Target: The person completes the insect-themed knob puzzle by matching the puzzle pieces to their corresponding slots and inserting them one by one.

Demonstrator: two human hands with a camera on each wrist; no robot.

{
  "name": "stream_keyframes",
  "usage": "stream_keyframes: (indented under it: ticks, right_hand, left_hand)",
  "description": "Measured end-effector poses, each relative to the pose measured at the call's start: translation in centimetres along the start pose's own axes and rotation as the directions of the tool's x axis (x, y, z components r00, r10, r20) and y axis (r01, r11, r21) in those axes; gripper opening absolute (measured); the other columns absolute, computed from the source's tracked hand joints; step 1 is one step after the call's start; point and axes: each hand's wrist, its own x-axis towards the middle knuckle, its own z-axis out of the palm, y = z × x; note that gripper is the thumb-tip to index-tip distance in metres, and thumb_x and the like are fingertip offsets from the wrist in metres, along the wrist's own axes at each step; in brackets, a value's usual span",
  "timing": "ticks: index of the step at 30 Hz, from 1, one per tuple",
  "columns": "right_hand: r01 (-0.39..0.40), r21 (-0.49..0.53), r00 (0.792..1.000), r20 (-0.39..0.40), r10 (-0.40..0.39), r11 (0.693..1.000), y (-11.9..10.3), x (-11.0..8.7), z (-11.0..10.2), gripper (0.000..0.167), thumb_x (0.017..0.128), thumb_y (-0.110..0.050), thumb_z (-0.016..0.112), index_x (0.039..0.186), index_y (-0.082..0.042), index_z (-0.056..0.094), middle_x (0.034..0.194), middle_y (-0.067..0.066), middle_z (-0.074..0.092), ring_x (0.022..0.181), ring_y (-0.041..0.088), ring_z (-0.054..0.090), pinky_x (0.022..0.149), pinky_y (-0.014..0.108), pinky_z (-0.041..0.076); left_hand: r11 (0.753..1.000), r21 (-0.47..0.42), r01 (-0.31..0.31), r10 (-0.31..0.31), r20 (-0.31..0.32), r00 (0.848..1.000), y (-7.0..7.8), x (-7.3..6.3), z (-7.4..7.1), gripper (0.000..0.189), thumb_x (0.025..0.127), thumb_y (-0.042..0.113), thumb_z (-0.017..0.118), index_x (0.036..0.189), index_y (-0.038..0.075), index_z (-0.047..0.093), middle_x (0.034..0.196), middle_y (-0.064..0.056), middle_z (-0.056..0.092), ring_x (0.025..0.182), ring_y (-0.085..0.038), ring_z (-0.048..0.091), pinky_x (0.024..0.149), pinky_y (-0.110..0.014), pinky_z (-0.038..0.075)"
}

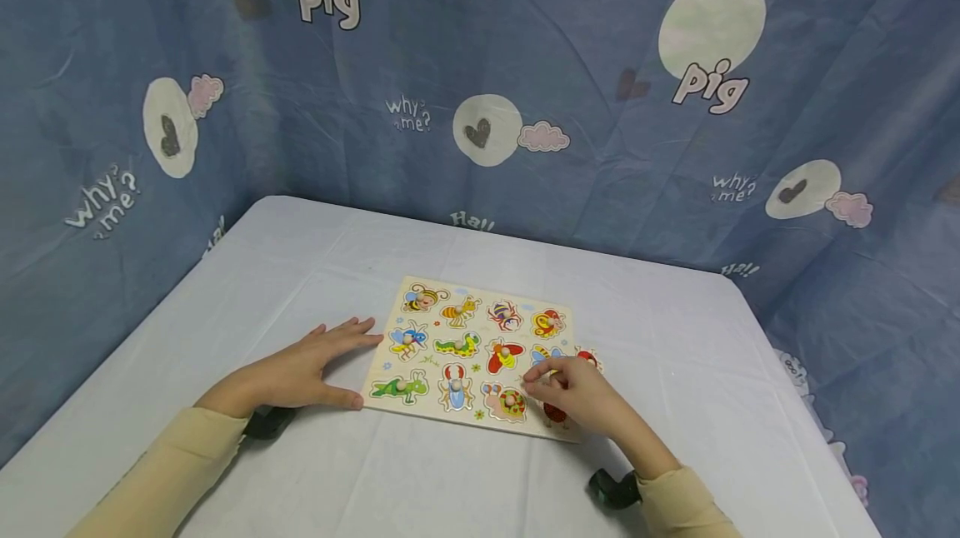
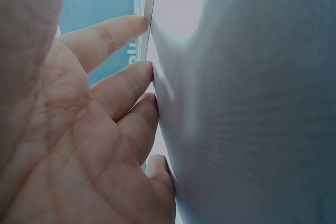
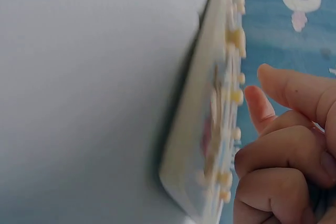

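A wooden insect puzzle board (image 1: 442,417) lies on the white table, its picture pieces fitted with small round knobs. My left hand (image 1: 311,367) has its fingers spread, with fingertips at the board's left edge; the left wrist view shows those fingertips (image 2: 143,69) along the edge. Over the right part of the board is my right hand (image 1: 581,396), thumb and index finger near the snail piece (image 1: 506,403). In the right wrist view, the right hand (image 3: 289,135) holds nothing, its other fingers bent, apart from the knobs. A red ladybug piece (image 1: 588,356) juts past the board's right edge, partly hidden by that hand.
The white tablecloth (image 1: 337,255) surrounds the board. Behind the table hangs a blue curtain (image 1: 585,196) printed with pigs and words. Dark wrist cameras show below the left wrist and beside the right wrist (image 1: 615,490).
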Motion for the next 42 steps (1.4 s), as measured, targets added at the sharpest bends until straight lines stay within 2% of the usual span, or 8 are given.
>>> stream_keyframes:
  ticks: [6, 12, 18, 26, 34, 42]
  right_hand:
    - [-0.056, 0.007, 0.995, -0.079, 0.057, 0.998, 0.6, -0.1, -1.8, 0.017, 0.1, -0.023, 0.076, 0.111, -0.01, 0.078, 0.056, -0.007, 0.039, 0.05, 0.007, 0.033, 0.048, 0.02, 0.026]
    - [-0.127, -0.027, 0.978, -0.17, 0.121, 0.992, 1.8, 0.0, -3.2, 0.014, 0.099, -0.02, 0.076, 0.111, -0.012, 0.079, 0.06, -0.005, 0.04, 0.055, 0.012, 0.036, 0.05, 0.022, 0.026]
    - [-0.162, -0.055, 0.966, -0.213, 0.147, 0.985, 3.6, -0.1, -4.5, 0.018, 0.1, -0.021, 0.075, 0.114, -0.01, 0.078, 0.061, -0.004, 0.045, 0.058, 0.012, 0.039, 0.051, 0.023, 0.029]
    - [-0.162, -0.064, 0.967, -0.208, 0.146, 0.985, 5.2, -0.4, -5.6, 0.021, 0.101, -0.019, 0.073, 0.118, -0.008, 0.078, 0.059, -0.005, 0.044, 0.055, 0.009, 0.035, 0.049, 0.023, 0.028]
    - [-0.135, -0.071, 0.978, -0.172, 0.121, 0.988, 5.5, -0.4, -5.9, 0.022, 0.102, -0.018, 0.071, 0.12, -0.008, 0.078, 0.059, -0.006, 0.043, 0.054, 0.009, 0.033, 0.048, 0.022, 0.027]
    - [-0.105, -0.126, 0.985, -0.15, 0.086, 0.986, 5.6, -0.4, -6.2, 0.02, 0.1, -0.014, 0.074, 0.119, -0.011, 0.081, 0.061, -0.005, 0.04, 0.056, 0.01, 0.034, 0.05, 0.022, 0.028]
  left_hand:
    - [1.0, 0.0, 0.003, -0.003, 0.003, 1.0, 0.1, 0.0, 0.0, 0.096, 0.079, 0.055, 0.091, 0.16, 0.02, 0.052, 0.176, -0.018, 0.032, 0.165, -0.048, 0.019, 0.129, -0.078, 0.006]
    - [1.0, 0.001, 0.004, -0.004, 0.002, 1.0, 0.1, 0.0, -0.1, 0.096, 0.079, 0.055, 0.091, 0.16, 0.02, 0.052, 0.176, -0.018, 0.033, 0.165, -0.048, 0.019, 0.129, -0.078, 0.006]
    - [1.0, 0.003, 0.004, -0.004, 0.001, 1.0, 0.1, 0.0, 0.0, 0.096, 0.079, 0.055, 0.091, 0.16, 0.02, 0.052, 0.176, -0.018, 0.032, 0.165, -0.048, 0.02, 0.129, -0.078, 0.006]
    - [1.0, 0.008, 0.004, -0.004, -0.001, 1.0, 0.1, 0.0, 0.0, 0.097, 0.079, 0.056, 0.091, 0.16, 0.02, 0.052, 0.176, -0.017, 0.033, 0.165, -0.048, 0.02, 0.129, -0.078, 0.007]
    - [1.0, -0.003, 0.01, -0.01, 0.008, 1.0, 0.1, 0.0, -0.1, 0.097, 0.079, 0.055, 0.091, 0.161, 0.019, 0.051, 0.176, -0.018, 0.032, 0.165, -0.048, 0.019, 0.129, -0.078, 0.006]
    - [1.0, -0.008, 0.012, -0.012, 0.01, 1.0, 0.3, -0.1, -0.2, 0.097, 0.079, 0.054, 0.091, 0.16, 0.02, 0.052, 0.176, -0.018, 0.032, 0.165, -0.048, 0.019, 0.129, -0.078, 0.006]
